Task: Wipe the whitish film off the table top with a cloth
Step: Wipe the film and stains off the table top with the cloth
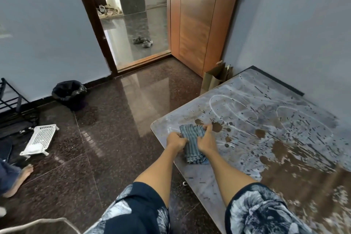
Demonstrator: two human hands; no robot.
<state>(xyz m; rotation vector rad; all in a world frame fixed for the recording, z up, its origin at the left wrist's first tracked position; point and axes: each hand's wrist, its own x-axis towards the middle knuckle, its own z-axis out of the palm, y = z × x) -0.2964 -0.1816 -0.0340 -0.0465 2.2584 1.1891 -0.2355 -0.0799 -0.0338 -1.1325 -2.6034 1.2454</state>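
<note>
Left hand: the left hand (176, 141) is curled round the left edge of the cloth (191, 146) and holds it tight.
Right hand: the right hand (205, 141) grips the right side of the cloth, with one finger stretched out along its far corner.
Cloth: blue with thin stripes, folded thick. It lies between the two hands, flat on the near left corner of the tabletop (212, 180).
Step now: it looks like the hands are fixing the fold, getting the cloth ready to rub. Most of the wiping is not done yet.
Next move: I think the cloth needs a hard push down and long strokes away from the hands, over the white part.
White film: white film (266, 108) with swirly lines and dark specks covers the top, far beyond the right hand. Brown bare patches (281, 154) show just right of the hands.
Floor: dark shiny stone floor (121, 119) to the left of the hands.
Room: a black bin (69, 92) and a white basket (40, 138) sit far left. An open wooden door (201, 17) stands far ahead.
</note>
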